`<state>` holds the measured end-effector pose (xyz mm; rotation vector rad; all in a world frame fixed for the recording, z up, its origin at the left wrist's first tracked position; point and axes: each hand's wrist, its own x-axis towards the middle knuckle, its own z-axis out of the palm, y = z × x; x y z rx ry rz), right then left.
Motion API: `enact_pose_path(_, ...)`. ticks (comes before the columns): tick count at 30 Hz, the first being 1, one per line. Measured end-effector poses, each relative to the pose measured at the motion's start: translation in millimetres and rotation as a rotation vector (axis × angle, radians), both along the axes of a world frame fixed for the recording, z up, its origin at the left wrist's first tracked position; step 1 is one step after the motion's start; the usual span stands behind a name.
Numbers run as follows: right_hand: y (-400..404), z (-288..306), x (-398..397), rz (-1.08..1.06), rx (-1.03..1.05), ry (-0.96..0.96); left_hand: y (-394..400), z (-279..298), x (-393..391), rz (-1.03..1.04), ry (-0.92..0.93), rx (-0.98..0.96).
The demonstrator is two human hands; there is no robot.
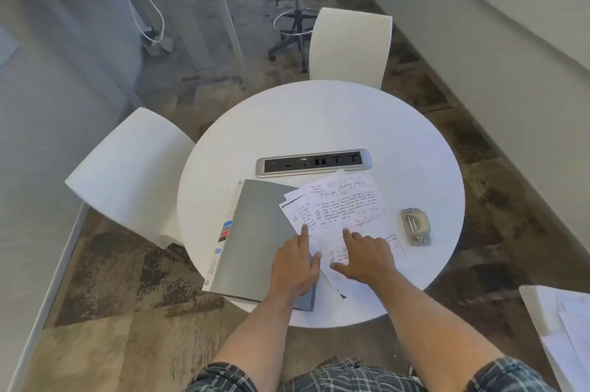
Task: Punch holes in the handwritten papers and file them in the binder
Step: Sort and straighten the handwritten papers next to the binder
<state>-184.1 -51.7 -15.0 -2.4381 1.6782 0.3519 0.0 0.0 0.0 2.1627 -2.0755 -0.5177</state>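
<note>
Here both hands lie flat on the round white table, fingers straight and gripping nothing. The left hand rests across the right edge of the closed grey binder, its forefinger stretched forward onto the handwritten papers. The right hand presses on those same papers just beside the left, fingers spread, thumb pointing toward the left hand. The papers are a loose, fanned stack running forward from under both hands, their left corner overlapping the binder's cover. The binder extends left of and ahead of the left hand, coloured index tabs showing along its far left side. Well to the right of the right hand, apart from the papers, sits the small hole punch. Beyond the fingertips, just past the papers' far edge, a power outlet strip is set in the tabletop.
</note>
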Motion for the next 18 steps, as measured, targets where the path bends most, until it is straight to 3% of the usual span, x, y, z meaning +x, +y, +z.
enact_pose_path(18,12.5,-23.0,45.4,-0.073,0.162,0.117,2.5,-28.1,-9.9,0.122,0.137,0.036)
